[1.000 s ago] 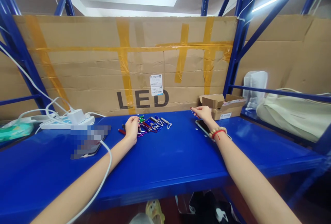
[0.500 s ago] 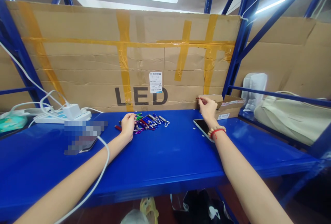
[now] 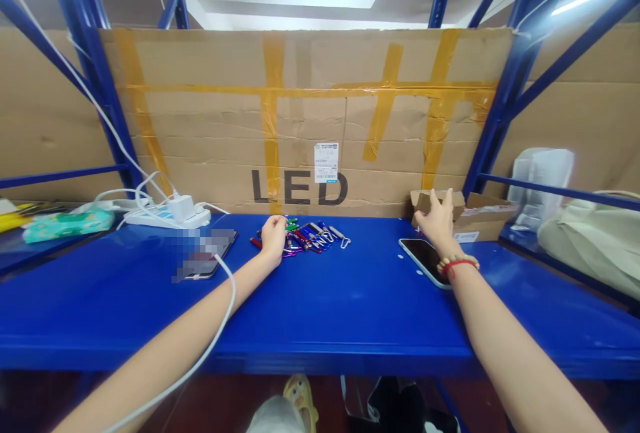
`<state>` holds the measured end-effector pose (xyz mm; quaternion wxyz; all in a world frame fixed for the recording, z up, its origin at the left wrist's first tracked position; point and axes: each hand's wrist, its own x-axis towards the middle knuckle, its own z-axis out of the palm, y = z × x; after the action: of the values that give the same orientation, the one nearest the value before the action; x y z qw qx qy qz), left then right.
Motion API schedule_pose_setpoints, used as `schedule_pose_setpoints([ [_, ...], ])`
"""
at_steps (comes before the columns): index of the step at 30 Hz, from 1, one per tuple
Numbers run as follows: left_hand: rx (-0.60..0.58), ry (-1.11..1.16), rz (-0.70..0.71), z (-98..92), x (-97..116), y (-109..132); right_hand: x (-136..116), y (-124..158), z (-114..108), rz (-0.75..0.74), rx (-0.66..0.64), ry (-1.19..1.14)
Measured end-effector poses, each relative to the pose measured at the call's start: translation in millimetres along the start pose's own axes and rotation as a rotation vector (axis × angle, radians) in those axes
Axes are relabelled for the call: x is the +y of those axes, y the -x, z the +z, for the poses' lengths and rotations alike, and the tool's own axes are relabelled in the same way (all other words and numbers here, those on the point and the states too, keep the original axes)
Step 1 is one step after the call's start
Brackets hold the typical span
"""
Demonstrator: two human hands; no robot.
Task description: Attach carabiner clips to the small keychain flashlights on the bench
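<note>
Two hands: both yours, bare, out over the blue shelf (image 3: 340,316) in front of the LED box (image 3: 300,123), your landmark for everything below.
Left hand: yours (image 3: 273,241), in front of the LED box's left-centre lettering, at the clip pile's left edge; fingers curled together, green bits by the tips. Can't tell if you're pinching one.
Right hand: yours (image 3: 438,223), before the LED box's right end, in front of the small carton; fingers spread apart. Nothing visible between them.
Clip pile: small tubes with carabiner clips (image 3: 314,238), red, blue, purple, green, silver, heaped on the shelf in front of the LED box, below its lettering.
Small carton: flaps up (image 3: 483,221), just in front of the LED box's right end, partly behind your right hand.
Phone: dark screen up (image 3: 423,261), farther out from the LED box's right part, beside your right wrist.
Bracelet: beads plus red cord (image 3: 457,263), on your right wrist.
Power strip: white (image 3: 150,218), near the LED box's left end, adapter (image 3: 181,208) on it.
Device: partly pixelated (image 3: 223,256), out from the LED box's left part; white cable (image 3: 232,296) runs from it across your left forearm.
</note>
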<state>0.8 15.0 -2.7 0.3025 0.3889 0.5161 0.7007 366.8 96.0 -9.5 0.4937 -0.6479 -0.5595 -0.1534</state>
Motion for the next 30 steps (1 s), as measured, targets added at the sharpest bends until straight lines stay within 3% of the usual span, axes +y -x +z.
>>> schedule_pose_setpoints([
  [4, 0.018, 0.009, 0.016, -4.4, 4.5, -3.3, -16.2, 5.5, -11.0, -0.008, 0.016, 0.007],
  [9, 0.026, 0.044, -0.018, -6.9, 8.8, -3.1, -37.5, 10.7, -33.5, 0.083, 0.121, 0.016],
  [11, 0.008, 0.05, -0.016, -6.0, 8.4, -1.8, -44.5, 12.7, -37.8, 0.16, -0.007, 0.049],
  [13, -0.01, 0.048, -0.025, -4.9, 7.1, -0.4, -49.7, 15.4, -37.5, 0.209, -0.232, 0.127],
  [15, -0.024, 0.046, -0.043, -3.7, 5.7, 1.1, -53.2, 18.8, -33.6, 0.201, -0.436, 0.237],
  [18, -0.04, 0.042, -0.066, -2.6, 5.4, 3.1, -56.6, 22.7, -25.9, 0.159, -0.617, 0.377],
  [21, -0.044, 0.021, -0.085, -2.0, 7.1, 5.2, -60.5, 23.8, -21.0, 0.147, -0.673, 0.449],
  [30, -0.063, 0.025, -0.078, -1.5, 6.4, 6.5, -73.8, 26.8, -19.5, 0.062, -0.668, 0.477],
])
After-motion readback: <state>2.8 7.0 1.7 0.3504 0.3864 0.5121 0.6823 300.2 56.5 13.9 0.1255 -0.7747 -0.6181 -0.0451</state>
